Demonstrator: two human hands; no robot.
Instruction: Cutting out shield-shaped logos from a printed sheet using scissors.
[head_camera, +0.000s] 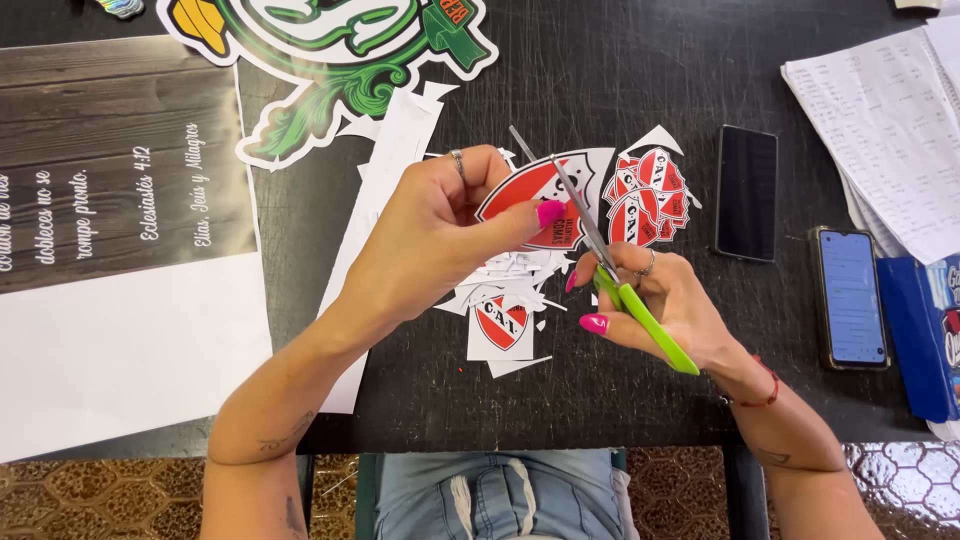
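Forearms come up from the bottom edge, over the jeans (500, 495), and meet above the black table (600, 80). The right hand (655, 300) grips the scissors (610, 265), fingers curled through the green handles; the handles slant down to the right, the long axis runs diagonally, and the thin blades point up and left, reaching across the sticker's right edge. Whether the blades are parted or shut on the paper is hard to tell.

Just left of those blades, the left hand (440, 235) pinches the red shield sticker (530, 190) between thumb and fingers, pink thumbnail pressed on its face, the other fingers folded behind. The sticker is lifted off the table, its point aimed down and right.

Beneath the hands lie white offcuts (505, 275) and one small cut shield (500, 322). To the right sits a pile of finished stickers (648, 198), then a dark phone (746, 192) and a lit phone (850, 297). A large green sticker (330, 60) lies at top left, a printed poster (110, 160) on the far left.
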